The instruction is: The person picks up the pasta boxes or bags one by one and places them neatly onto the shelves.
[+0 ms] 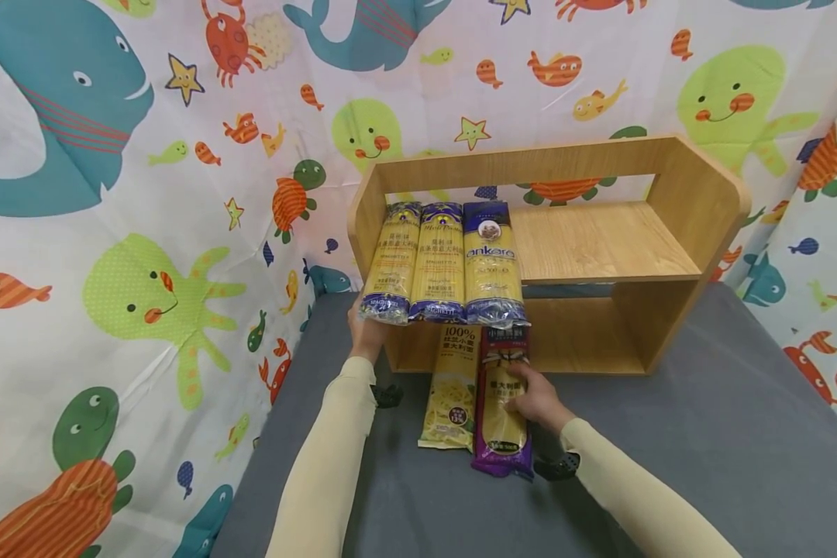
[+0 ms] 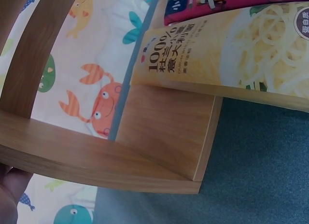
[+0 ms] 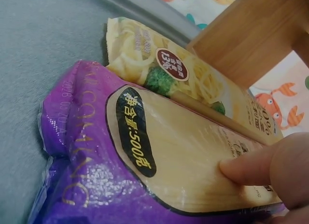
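Observation:
In the head view my right hand (image 1: 535, 395) grips a purple noodle packet (image 1: 504, 434) with a clear window. The right wrist view shows the thumb (image 3: 256, 166) pressed on its top face; the fingers beneath are mostly hidden. The packet lies partly inside the lower tier of a wooden shelf (image 1: 600, 240), its near end sticking out. Beside it, to the left, is a yellow noodle packet (image 1: 449, 403), also half out. My left hand (image 1: 367, 333) holds the shelf's left side panel (image 2: 87, 166), most of its fingers hidden.
Three spaghetti packets stand side by side on the upper tier: two matching ones (image 1: 394, 263) (image 1: 439, 263) and a blue-topped one (image 1: 491, 263). Under the shelf is a grey tabletop (image 1: 725, 465). A sea-animal printed cloth (image 1: 202, 186) hangs behind and at both sides.

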The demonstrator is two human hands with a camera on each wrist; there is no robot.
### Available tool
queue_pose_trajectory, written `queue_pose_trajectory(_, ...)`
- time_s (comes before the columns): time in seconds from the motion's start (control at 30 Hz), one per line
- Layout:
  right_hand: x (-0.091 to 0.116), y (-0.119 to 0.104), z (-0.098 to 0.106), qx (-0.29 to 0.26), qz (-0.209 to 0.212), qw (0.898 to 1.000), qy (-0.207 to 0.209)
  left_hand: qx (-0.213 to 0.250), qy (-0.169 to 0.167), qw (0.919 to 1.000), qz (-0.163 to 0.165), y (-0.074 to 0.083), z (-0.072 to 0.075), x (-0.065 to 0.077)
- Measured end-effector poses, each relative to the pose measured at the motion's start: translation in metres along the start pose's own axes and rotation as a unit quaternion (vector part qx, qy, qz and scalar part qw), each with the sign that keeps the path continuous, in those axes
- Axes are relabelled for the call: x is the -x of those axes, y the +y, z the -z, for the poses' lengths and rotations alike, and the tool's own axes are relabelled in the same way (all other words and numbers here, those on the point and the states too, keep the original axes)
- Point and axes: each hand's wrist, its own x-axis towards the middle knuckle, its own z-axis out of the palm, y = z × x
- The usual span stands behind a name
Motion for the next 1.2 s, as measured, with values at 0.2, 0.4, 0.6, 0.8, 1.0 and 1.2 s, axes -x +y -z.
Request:
queue_pose_trajectory(0.2,0.013,0.005,0.009,0.018,0.002,1.000,0.003,-0.009,-0.005,0.9999,0.004,0.002,-0.001,0.002)
queue_pose_trajectory(0.4,0.030,0.014,0.023,0.020,-0.004,1.000,0.003,-0.002,-0.005,1.0000,0.005,0.004,0.001,0.001)
queue_pose_trajectory(0.6,0.044,0.026,0.038,0.012,-0.010,1.000,-0.002,-0.008,0.000,0.9999,0.006,0.001,0.004,-0.003)
queue_pose_trajectory(0.8,0.057,0.041,0.051,0.006,-0.020,1.000,0.002,-0.005,-0.002,0.9999,0.010,0.000,0.004,-0.002)
queue_pose_trajectory(1.0,0.066,0.055,0.060,-0.016,-0.040,0.999,-0.004,-0.016,0.007,0.9998,-0.004,0.004,0.003,0.000)
queue_pose_trajectory(1.2,0.074,0.062,0.068,-0.045,-0.052,0.998,-0.007,-0.008,0.005,0.9999,-0.002,0.003,0.002,0.001)
